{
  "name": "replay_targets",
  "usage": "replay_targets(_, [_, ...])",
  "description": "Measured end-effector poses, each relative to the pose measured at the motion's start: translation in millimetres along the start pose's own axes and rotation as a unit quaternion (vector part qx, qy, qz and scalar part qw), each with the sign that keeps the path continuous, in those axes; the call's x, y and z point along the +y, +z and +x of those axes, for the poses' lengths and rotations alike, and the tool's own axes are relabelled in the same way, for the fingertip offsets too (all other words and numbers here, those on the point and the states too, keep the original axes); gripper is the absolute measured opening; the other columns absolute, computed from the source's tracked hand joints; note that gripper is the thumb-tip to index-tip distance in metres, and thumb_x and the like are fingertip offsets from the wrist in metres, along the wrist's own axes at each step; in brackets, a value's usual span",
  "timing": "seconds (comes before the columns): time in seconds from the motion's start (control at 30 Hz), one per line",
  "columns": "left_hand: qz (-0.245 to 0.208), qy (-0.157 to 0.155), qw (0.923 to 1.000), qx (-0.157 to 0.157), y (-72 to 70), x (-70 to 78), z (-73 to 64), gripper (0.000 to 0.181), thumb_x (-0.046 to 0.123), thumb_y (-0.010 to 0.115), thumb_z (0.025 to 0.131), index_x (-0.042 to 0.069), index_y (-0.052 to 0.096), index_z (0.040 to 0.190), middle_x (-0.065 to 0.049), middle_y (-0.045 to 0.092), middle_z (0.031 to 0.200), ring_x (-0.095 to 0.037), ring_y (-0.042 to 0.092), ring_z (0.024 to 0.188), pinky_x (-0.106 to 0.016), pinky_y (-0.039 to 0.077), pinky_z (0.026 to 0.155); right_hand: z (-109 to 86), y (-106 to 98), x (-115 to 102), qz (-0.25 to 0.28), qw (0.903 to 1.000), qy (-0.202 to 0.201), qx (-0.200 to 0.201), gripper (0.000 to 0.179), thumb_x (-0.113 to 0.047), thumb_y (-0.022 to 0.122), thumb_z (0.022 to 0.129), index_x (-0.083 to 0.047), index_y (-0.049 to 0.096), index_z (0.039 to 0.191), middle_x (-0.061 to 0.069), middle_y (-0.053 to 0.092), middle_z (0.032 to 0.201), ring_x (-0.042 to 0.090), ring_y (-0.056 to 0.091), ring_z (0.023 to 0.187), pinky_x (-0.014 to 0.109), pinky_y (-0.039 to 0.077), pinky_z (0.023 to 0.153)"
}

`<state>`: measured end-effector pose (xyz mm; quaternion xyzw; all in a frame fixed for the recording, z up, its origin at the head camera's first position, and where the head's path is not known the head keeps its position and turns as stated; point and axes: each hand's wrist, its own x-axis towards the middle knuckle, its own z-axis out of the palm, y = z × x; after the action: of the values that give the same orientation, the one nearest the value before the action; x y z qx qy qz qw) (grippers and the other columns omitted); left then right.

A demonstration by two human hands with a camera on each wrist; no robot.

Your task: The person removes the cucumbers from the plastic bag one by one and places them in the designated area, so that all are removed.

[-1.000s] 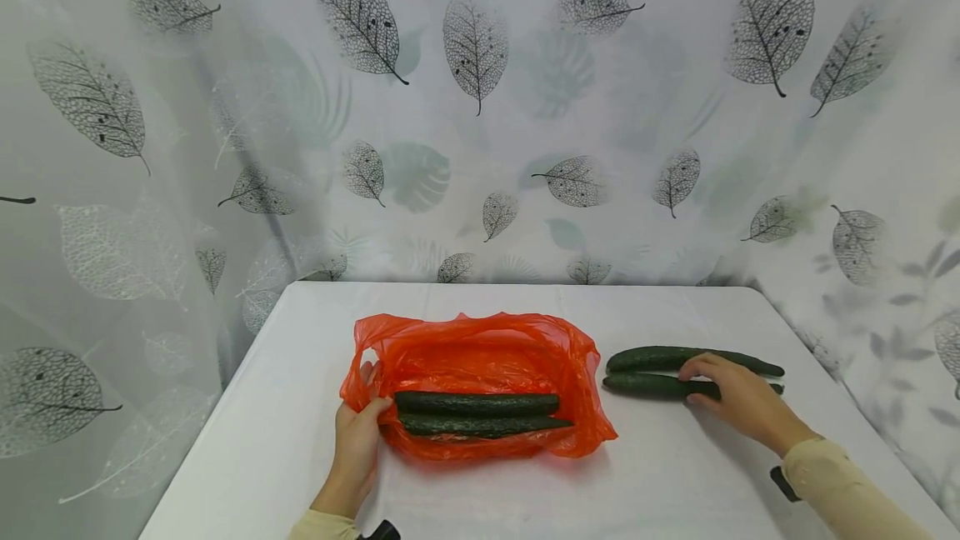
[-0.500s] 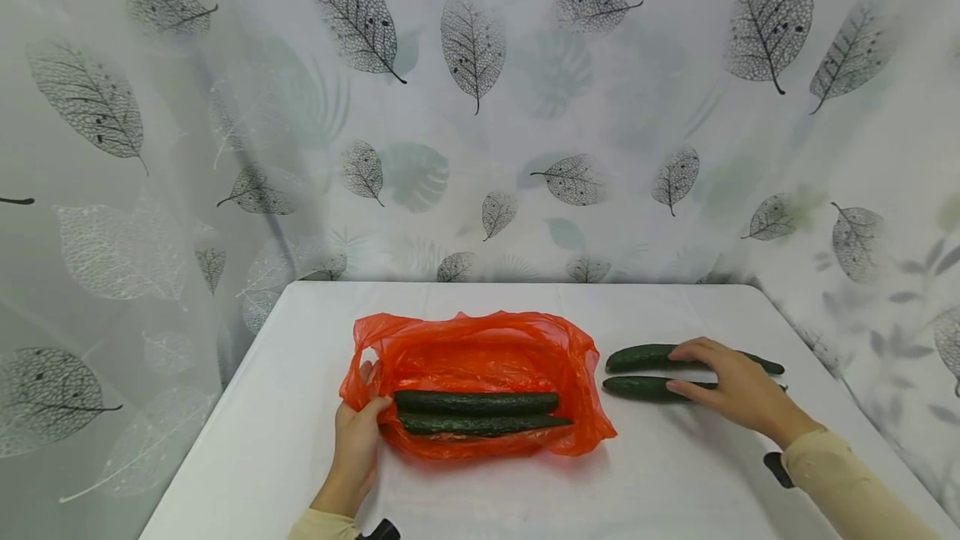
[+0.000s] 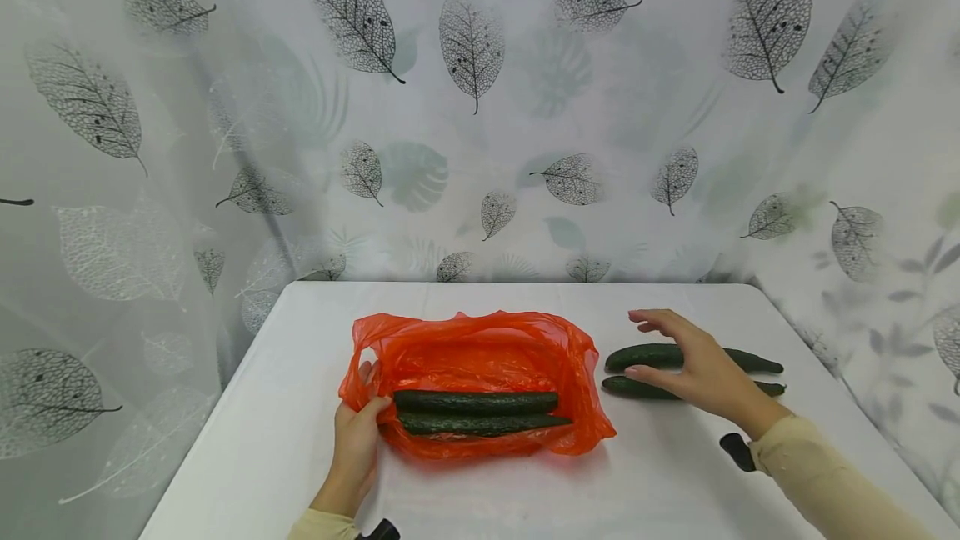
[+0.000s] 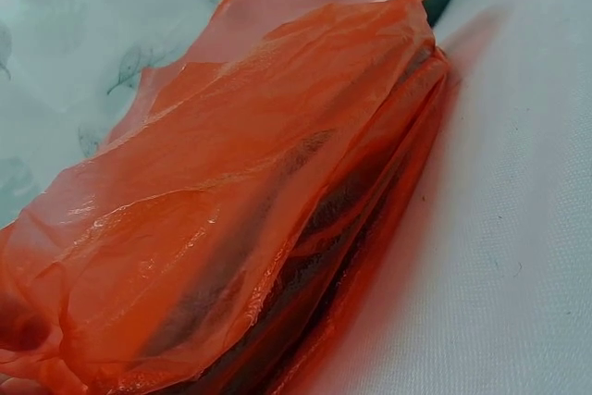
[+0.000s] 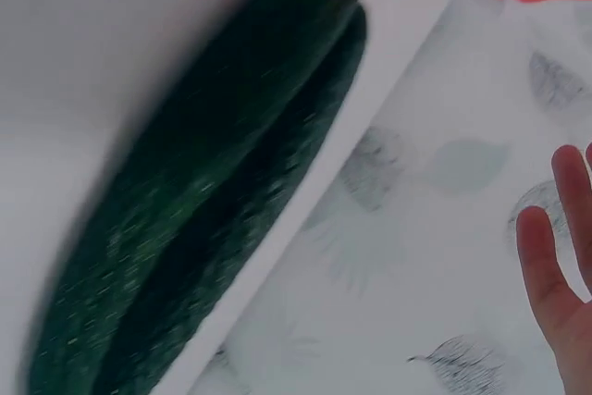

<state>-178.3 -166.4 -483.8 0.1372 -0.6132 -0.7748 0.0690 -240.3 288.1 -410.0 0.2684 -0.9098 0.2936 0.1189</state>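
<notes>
A red plastic bag (image 3: 480, 348) lies on the table with its mouth toward me, and two dark green cucumbers (image 3: 476, 402) lie lengthwise in it. My left hand (image 3: 356, 444) grips the bag's left side by the handle, thumb at the edge and some fingers behind the film. To the right, a far cucumber (image 3: 645, 356) and a near cucumber (image 3: 628, 387) lie side by side on the table. My right hand (image 3: 697, 373) is over them, fingers spread and holding nothing, hiding their middles. In the right wrist view, its fingers (image 5: 541, 261) stand apart from the cucumbers.
The white table (image 3: 240, 432) ends at the back against a leaf-printed curtain (image 3: 480, 140), which also hangs along both sides. A strip of table separates the bag from the two cucumbers on the right.
My right hand has let go of the near cucumber, lifted and moved left and away from me, its fingers spreading. The left hand and bag stay in place.
</notes>
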Motion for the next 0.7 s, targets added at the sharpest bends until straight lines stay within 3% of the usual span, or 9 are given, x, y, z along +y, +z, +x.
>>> replay_targets(0.1, [0.004, 0.0, 1.0, 0.001, -0.4, -0.3, -0.2, 0.068, -0.003, 0.045, 0.097, -0.002, 0.018, 0.159, -0.01, 0.027, 0.164, -0.026, 0.028, 0.148, -0.04, 0.024, 0.12, 7.5, 3, -18, 0.019, 0.9998, 0.0, -0.008, 0.081, -0.042, 0.087, 0.078, -0.028, 0.048, 0.148, -0.012, 0.052, 0.141, 0.015, 0.052, 0.124, 0.049, 0.046, 0.1])
replay_targets(0.3, [0.005, -0.004, 1.0, 0.002, 0.0, -0.3, -0.6, 0.069, -0.003, 0.045, 0.096, -0.001, 0.018, 0.16, -0.01, 0.027, 0.164, -0.027, 0.028, 0.149, -0.042, 0.023, 0.121, 21.9, 13, -49, 0.044, 0.9984, -0.025, -0.028, 0.095, -0.05, 0.088, 0.074, -0.026, 0.042, 0.153, -0.005, 0.042, 0.149, 0.026, 0.044, 0.134, 0.062, 0.044, 0.103])
replay_targets(0.5, [0.005, -0.005, 1.0, 0.005, -0.2, -0.8, -0.2, 0.069, -0.003, 0.045, 0.096, -0.001, 0.018, 0.16, -0.01, 0.027, 0.164, -0.027, 0.027, 0.149, -0.042, 0.023, 0.121, 36.6, 32, -87, 0.065, 0.9955, -0.03, -0.063, 0.103, -0.056, 0.087, 0.071, -0.028, 0.036, 0.156, -0.008, 0.035, 0.153, 0.024, 0.043, 0.135, 0.057, 0.048, 0.1])
replay_targets(0.7, [0.005, -0.004, 1.0, 0.005, -1.0, -1.0, -0.4, 0.069, -0.003, 0.044, 0.097, -0.001, 0.018, 0.16, -0.011, 0.026, 0.165, -0.027, 0.027, 0.149, -0.043, 0.022, 0.121, 52.5, 53, -114, 0.134, 0.9857, -0.037, -0.096, 0.104, -0.061, 0.084, 0.071, -0.029, 0.034, 0.156, -0.01, 0.032, 0.155, 0.021, 0.042, 0.135, 0.057, 0.042, 0.107])
